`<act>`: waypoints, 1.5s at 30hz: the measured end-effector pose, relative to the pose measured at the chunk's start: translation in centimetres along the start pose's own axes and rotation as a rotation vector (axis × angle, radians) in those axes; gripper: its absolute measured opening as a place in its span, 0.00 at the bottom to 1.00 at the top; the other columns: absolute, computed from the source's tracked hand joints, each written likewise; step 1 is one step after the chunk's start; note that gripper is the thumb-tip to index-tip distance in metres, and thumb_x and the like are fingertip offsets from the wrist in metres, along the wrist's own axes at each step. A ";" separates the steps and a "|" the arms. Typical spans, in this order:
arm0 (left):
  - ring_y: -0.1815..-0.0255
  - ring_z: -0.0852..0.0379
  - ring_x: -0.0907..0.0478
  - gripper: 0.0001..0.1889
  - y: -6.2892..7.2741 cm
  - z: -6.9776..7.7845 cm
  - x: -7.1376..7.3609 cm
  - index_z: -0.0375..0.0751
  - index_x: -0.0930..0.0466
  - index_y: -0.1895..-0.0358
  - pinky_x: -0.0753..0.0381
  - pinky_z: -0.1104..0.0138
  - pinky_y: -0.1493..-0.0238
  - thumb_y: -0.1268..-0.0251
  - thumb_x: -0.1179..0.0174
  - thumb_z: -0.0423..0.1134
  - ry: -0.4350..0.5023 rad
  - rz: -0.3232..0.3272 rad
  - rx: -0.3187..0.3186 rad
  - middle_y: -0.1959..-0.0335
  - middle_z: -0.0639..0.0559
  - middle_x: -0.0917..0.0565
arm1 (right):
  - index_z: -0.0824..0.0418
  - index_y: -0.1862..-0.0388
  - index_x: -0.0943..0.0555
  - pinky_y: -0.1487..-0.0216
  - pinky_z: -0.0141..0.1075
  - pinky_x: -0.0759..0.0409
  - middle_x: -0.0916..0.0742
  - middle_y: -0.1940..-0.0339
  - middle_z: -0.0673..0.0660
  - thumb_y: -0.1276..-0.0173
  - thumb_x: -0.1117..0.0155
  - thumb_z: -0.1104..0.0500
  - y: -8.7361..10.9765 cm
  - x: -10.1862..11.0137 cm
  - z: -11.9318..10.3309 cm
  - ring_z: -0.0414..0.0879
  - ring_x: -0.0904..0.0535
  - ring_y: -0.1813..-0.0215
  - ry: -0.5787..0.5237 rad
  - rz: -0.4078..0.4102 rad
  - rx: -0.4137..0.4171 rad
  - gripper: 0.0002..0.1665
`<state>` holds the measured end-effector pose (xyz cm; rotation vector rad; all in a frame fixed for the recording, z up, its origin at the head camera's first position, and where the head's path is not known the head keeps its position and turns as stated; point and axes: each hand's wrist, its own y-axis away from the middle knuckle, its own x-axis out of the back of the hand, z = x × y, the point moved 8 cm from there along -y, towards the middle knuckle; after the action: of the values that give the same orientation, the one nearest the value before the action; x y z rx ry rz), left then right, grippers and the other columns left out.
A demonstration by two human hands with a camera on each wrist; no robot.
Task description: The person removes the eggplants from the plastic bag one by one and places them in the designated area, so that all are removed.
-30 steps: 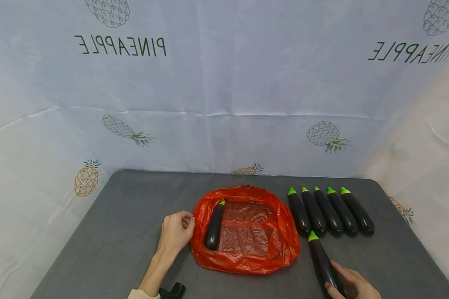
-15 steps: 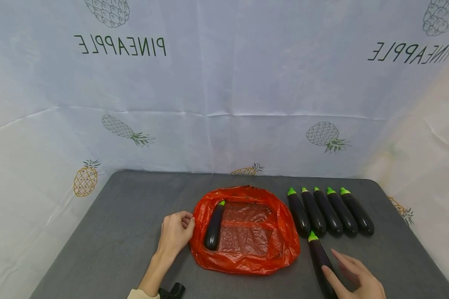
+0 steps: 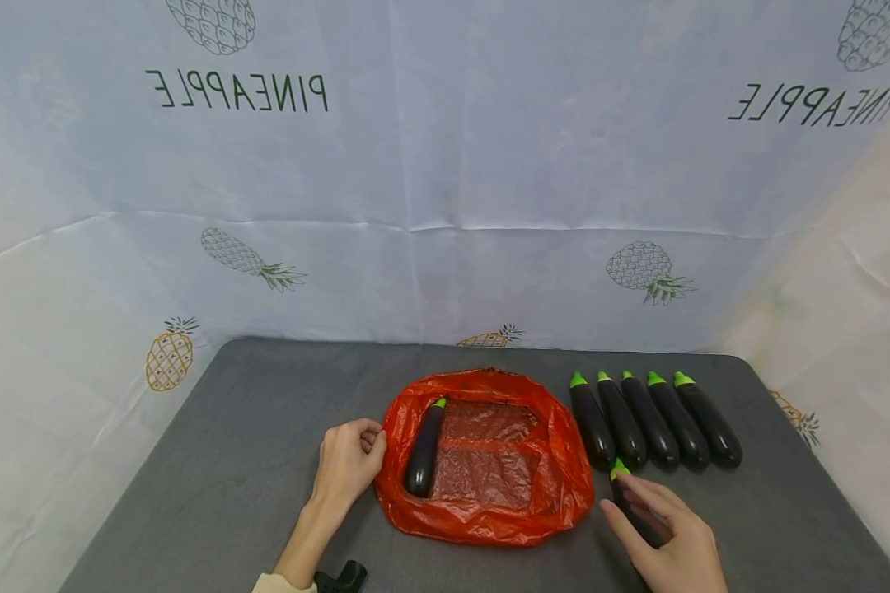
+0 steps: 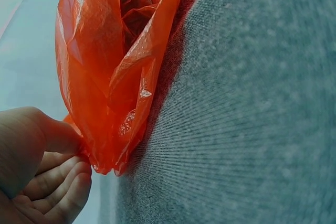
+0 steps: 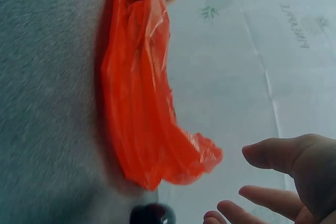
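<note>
A red plastic bag point(image 3: 493, 527) lies on the table with its mouth spread wide. One dark eggplant point(image 3: 424, 453) with a green cap rests inside, along its left side. My left hand point(image 3: 347, 465) pinches the bag's left rim between thumb and fingers, as the left wrist view shows at the bag's gathered edge point(image 4: 107, 166). My right hand point(image 3: 671, 535) hovers over a single eggplant point(image 3: 641, 520), partly hiding it. Its thumb and fingers are spread apart, and the right wrist view shows nothing between them.
Several eggplants stand in a slanted row, among them the rightmost eggplant point(image 3: 712, 424), right of the bag near the grey table's point(image 3: 289, 387) back edge. A white pineapple-print cloth point(image 3: 430, 165) hangs behind the table. The single eggplant's cap nearly meets the row.
My right hand has let go of the single eggplant, lifted off and moved forward above it toward its green cap. The left hand and the bag have stayed in place.
</note>
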<state>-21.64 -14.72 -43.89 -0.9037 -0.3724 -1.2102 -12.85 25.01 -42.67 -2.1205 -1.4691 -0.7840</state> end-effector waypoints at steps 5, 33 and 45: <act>0.82 0.67 0.25 0.03 0.0 0.1 0.1 0.35 0.13 0.73 0.22 0.72 0.76 0.42 0.33 0.27 -0.001 0.000 0.002 0.81 0.50 0.16 | 0.57 0.38 0.16 0.52 0.25 0.16 0.13 0.41 0.60 0.37 0.24 0.53 0.0 -1.0 -1.5 0.33 0.16 0.53 -0.040 -0.066 0.031 0.28; 0.82 0.68 0.25 0.03 0.0 0.2 -0.1 0.34 0.13 0.73 0.22 0.72 0.76 0.43 0.33 0.27 0.002 0.002 -0.010 0.81 0.50 0.16 | 0.55 0.42 0.13 0.49 0.40 0.13 0.11 0.47 0.56 0.39 0.22 0.58 0.6 -6.1 -8.9 0.52 0.13 0.46 -0.291 -0.173 0.230 0.24; 0.83 0.67 0.24 0.03 0.0 0.2 0.0 0.34 0.13 0.73 0.22 0.71 0.76 0.43 0.32 0.27 0.000 0.010 -0.016 0.82 0.49 0.16 | 0.58 0.42 0.14 0.50 0.36 0.13 0.12 0.46 0.60 0.38 0.23 0.58 0.4 -10.1 -11.0 0.54 0.13 0.49 -0.467 -0.270 0.233 0.24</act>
<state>-21.59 -14.52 -43.74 -0.9183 -0.3578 -1.2058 -17.45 10.85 -41.30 -2.0327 -2.0060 -0.1832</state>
